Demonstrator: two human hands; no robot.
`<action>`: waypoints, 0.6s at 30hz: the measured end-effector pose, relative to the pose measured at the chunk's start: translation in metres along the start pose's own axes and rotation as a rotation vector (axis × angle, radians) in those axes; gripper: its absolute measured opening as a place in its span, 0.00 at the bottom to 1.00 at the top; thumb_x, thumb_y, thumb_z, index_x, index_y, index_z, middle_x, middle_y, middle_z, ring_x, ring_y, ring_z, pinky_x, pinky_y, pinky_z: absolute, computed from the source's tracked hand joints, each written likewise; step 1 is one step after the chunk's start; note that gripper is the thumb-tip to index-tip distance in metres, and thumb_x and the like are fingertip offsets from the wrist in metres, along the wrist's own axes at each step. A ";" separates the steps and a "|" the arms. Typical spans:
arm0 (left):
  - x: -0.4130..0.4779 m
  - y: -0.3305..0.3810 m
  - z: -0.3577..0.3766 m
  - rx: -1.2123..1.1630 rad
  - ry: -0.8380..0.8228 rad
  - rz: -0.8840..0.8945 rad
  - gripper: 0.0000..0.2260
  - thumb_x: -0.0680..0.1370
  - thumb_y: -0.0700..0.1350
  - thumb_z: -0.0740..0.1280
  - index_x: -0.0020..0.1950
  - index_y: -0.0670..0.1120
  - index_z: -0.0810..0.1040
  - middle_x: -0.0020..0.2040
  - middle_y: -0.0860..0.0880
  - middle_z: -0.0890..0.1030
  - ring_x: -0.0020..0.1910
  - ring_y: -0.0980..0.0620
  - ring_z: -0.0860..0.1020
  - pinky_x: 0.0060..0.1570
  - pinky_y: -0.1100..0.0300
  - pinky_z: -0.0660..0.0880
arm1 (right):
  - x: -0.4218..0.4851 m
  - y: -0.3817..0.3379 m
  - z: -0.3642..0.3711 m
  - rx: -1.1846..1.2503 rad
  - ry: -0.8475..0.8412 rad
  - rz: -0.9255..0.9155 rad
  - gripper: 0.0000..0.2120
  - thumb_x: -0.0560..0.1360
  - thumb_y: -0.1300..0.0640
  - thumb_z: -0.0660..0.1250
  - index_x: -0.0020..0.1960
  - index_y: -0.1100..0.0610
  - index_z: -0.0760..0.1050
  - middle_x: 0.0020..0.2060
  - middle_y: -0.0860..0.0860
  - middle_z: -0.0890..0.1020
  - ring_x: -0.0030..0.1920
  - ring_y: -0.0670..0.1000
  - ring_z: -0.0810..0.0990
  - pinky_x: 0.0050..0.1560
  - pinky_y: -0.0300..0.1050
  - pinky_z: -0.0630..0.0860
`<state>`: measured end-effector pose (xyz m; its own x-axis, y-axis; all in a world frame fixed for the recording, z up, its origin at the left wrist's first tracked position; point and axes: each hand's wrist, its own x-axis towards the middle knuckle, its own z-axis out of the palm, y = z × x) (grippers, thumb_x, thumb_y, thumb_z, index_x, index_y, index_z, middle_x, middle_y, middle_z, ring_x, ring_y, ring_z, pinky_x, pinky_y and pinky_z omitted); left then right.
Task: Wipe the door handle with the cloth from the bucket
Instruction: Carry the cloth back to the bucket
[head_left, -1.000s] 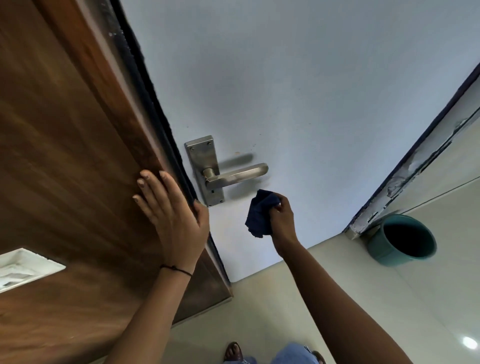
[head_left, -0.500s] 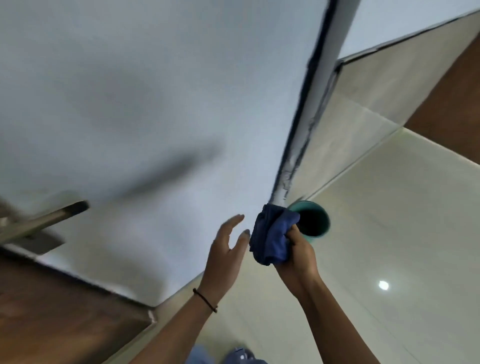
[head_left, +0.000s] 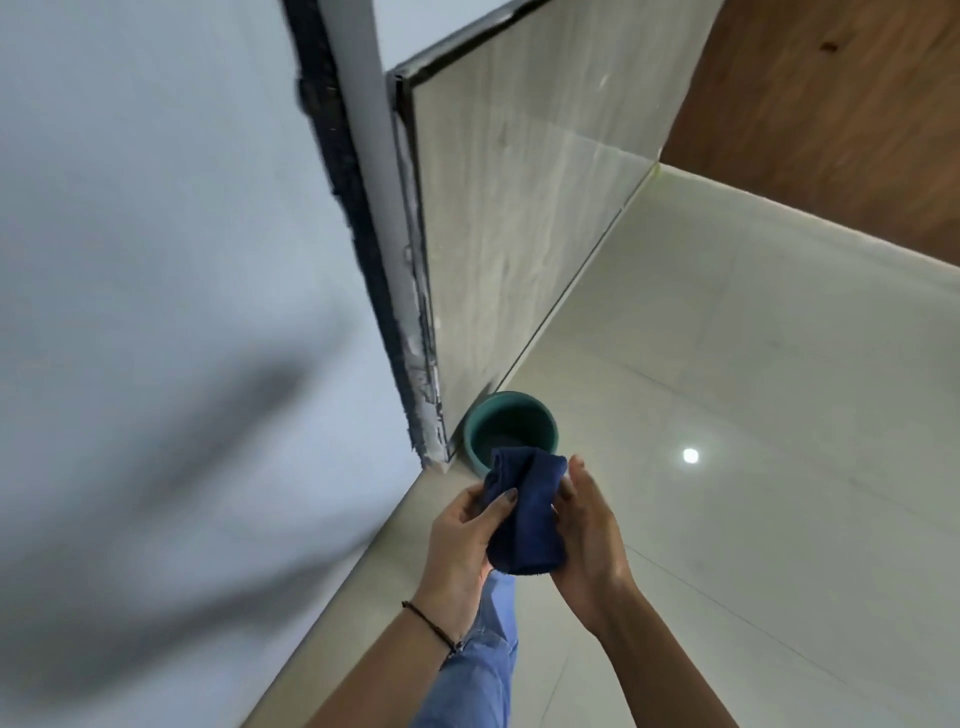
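Both hands: meet around a dark blue cloth (head_left: 527, 519) low in the middle of the view, above the floor.
Left hand (head_left: 460, 540): curled on the cloth's left side, thumb pressed across its front, the other fingers hidden behind the fabric; it has hold of the cloth.
Right hand (head_left: 589, 535): partly open, palm turned towards the cloth and cupping its right side, fingertips (head_left: 576, 465) reaching up past the top edge; it touches the fabric, but whether it truly grips is hard to tell.
Cloth: bunched and folded, upright between the two palms, its lower edge hanging free below the hands.
Bucket (head_left: 511, 431): teal, round, standing on the floor at the foot of the door frame (head_left: 384, 291); the cloth's top overlaps its near rim in the view, held above it.
Door (head_left: 171, 260): pale blue-grey face filling the left side, blurred, with a soft shadow across it.
Door handle: out of view.
Floor (head_left: 753, 415): pale glossy tile with a bright spot of reflected light right of the bucket.
Wall (head_left: 519, 197): beige tiled panel behind the bucket; brown wood panel (head_left: 831, 104) at top right.
Wrist: thin dark band (head_left: 431, 623) on the left wrist.
Clothing: blue denim leg (head_left: 478, 670) below the hands.
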<state>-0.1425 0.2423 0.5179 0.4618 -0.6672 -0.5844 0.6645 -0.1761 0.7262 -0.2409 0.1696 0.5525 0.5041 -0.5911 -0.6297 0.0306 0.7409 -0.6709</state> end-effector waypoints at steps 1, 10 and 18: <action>0.026 0.001 0.007 0.005 0.015 -0.025 0.09 0.75 0.38 0.69 0.55 0.39 0.80 0.51 0.37 0.83 0.51 0.39 0.82 0.49 0.50 0.78 | 0.022 -0.008 -0.006 -0.095 0.036 -0.007 0.16 0.74 0.44 0.65 0.53 0.52 0.83 0.49 0.52 0.87 0.50 0.49 0.85 0.49 0.45 0.82; 0.266 -0.007 0.046 0.107 0.120 -0.246 0.08 0.75 0.37 0.68 0.53 0.39 0.80 0.49 0.38 0.84 0.45 0.44 0.84 0.37 0.57 0.80 | 0.250 -0.054 -0.077 -0.407 0.239 0.132 0.07 0.75 0.67 0.68 0.50 0.59 0.81 0.45 0.58 0.87 0.46 0.57 0.85 0.48 0.49 0.83; 0.493 -0.157 -0.018 0.342 0.342 -0.320 0.07 0.75 0.33 0.67 0.47 0.44 0.79 0.50 0.38 0.82 0.50 0.41 0.80 0.53 0.46 0.75 | 0.511 0.076 -0.152 -0.540 0.215 0.330 0.07 0.75 0.68 0.64 0.49 0.60 0.78 0.42 0.56 0.81 0.41 0.51 0.78 0.38 0.37 0.75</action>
<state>-0.0086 -0.0461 0.1094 0.4700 -0.2806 -0.8369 0.6011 -0.5925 0.5363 -0.1121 -0.1243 0.1201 0.2282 -0.4529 -0.8618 -0.5602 0.6629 -0.4967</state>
